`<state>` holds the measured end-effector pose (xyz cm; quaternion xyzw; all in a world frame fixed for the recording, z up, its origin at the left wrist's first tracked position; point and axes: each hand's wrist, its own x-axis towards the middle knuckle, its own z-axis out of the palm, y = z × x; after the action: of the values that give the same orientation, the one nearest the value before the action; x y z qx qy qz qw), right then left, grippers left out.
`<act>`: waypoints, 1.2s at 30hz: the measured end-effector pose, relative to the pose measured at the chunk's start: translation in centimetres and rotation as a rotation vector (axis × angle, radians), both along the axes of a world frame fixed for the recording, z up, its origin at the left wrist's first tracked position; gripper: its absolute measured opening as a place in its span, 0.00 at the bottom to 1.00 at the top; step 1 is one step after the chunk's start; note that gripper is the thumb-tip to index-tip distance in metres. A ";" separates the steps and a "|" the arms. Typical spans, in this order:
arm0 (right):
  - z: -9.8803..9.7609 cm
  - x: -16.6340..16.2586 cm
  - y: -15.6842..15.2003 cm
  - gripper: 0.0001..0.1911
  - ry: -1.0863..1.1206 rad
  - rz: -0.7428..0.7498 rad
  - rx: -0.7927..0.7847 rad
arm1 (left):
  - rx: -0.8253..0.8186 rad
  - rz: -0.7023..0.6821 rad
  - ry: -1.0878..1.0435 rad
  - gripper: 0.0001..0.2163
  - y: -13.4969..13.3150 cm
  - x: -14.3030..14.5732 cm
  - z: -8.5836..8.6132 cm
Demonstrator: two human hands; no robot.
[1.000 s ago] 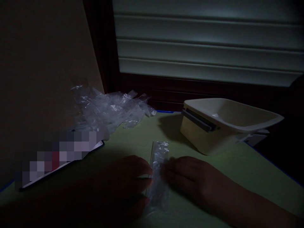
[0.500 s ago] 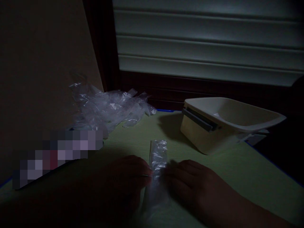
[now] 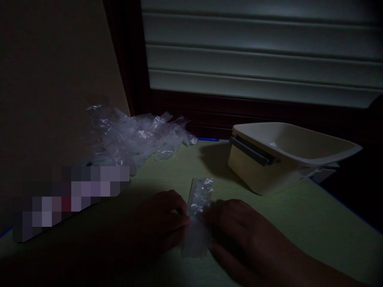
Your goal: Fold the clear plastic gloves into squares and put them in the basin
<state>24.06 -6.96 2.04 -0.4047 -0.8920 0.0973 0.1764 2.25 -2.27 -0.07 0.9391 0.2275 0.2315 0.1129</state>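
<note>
A small clear plastic wrapper (image 3: pixel 198 207) lies upright on the green table surface (image 3: pixel 299 215), between my two hands. My left hand (image 3: pixel 155 223) pinches its left edge with curled fingers. From the other side my right hand (image 3: pixel 236 227) grips the right edge, fingers closed on the plastic. The scene is very dark, so I cannot tell what is inside the wrapper.
A heap of crumpled clear plastic wrappers (image 3: pixel 134 137) lies at the back left. A cream plastic tub (image 3: pixel 281 159) with a dark handle stands tilted at the right. A blurred flat item (image 3: pixel 72 195) lies at the left. A shuttered window is behind.
Both hands have drawn closer together on the wrapper, and its lower part has shortened or folded under the fingers. The heap and the tub have not moved.
</note>
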 end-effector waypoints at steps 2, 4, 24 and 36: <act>-0.3 0.0 -0.1 0.07 -0.002 -0.001 0.011 | 0.018 -0.014 0.002 0.07 -0.1 -0.1 0.0; -0.6 -0.1 0.0 0.07 0.005 0.003 0.027 | 0.028 -0.021 0.018 0.07 -0.1 -0.1 -0.1; -0.9 -1.1 0.6 0.12 0.203 -0.113 -0.160 | -0.161 -0.031 -0.167 0.10 1.9 0.3 -0.5; -1.5 -1.3 1.0 0.06 0.252 -0.254 -0.198 | -0.120 0.141 -0.130 0.08 1.3 1.3 -0.7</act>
<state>22.73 -5.95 0.55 -0.5140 -0.7906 0.2115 0.2568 3.58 -0.93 -0.73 0.8953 0.2986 0.2855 0.1668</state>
